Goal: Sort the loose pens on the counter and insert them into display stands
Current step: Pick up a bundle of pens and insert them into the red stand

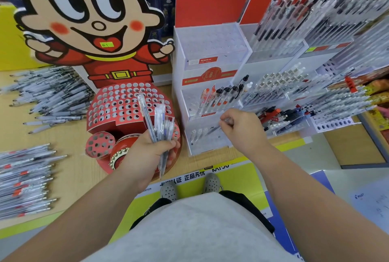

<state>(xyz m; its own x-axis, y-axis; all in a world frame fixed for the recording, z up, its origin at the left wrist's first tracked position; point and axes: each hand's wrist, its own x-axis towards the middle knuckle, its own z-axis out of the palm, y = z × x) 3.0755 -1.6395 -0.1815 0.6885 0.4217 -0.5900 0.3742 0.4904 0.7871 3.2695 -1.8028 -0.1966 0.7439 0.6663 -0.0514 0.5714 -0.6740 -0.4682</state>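
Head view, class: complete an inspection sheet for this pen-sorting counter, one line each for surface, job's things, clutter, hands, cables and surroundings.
Surface: wooden counter, yellow front edge.
Job's things: far pen heap, near pen heap, red holed stand, white tiered stand partly filled.
Clutter: cartoon cutout behind red holed stand.
Hands: left hand grips pen bundle; right hand pinches single pen over that stand's lowest tier.
Cables: nothing seen.
Surroundings: filled pen racks at right.

Wooden counter (69, 156) with far pen heap (50, 97), near pen heap (25, 179), red perforated stand (124, 103), white tiered stands (210, 68).
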